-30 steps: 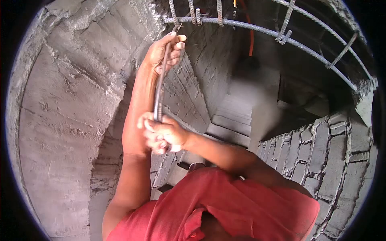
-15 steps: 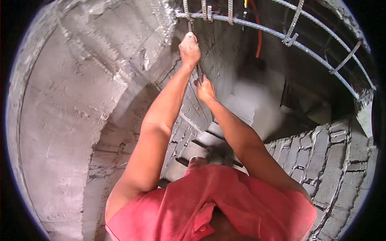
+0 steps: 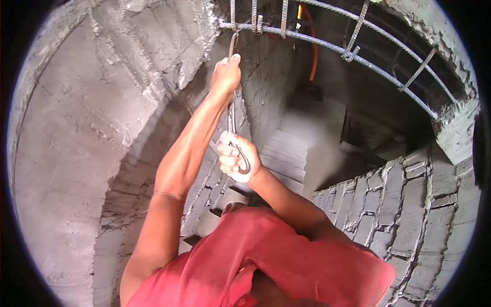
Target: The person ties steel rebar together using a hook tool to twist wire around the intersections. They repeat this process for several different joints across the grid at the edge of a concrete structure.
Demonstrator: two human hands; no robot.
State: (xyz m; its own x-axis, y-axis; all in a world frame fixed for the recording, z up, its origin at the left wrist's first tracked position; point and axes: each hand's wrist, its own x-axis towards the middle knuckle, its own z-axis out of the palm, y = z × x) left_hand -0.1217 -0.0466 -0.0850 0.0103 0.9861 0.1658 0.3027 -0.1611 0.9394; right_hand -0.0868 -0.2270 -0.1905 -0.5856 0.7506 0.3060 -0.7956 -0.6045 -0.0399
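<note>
My left hand (image 3: 226,74) is wrapped round the upper part of a long metal tool (image 3: 231,116), whose tip reaches the left end of the curved rebar (image 3: 312,39). Lower down, my right hand (image 3: 240,155) grips the same tool near its looped handle end, fingers curled. The tool stands nearly upright in view, between the two hands. Its tip is beside a short vertical bar, and the exact contact there is too small to tell.
Rough plastered wall (image 3: 66,133) curves along the left. Brickwork (image 3: 404,210) rises at the lower right. An orange tube (image 3: 314,61) hangs in the dark opening behind the rebar. Grey steps (image 3: 284,153) lie below the opening.
My right hand has moved down and left, toward my body, showing more of the tool. My left hand has shifted slightly down and left. The view has shifted a little.
</note>
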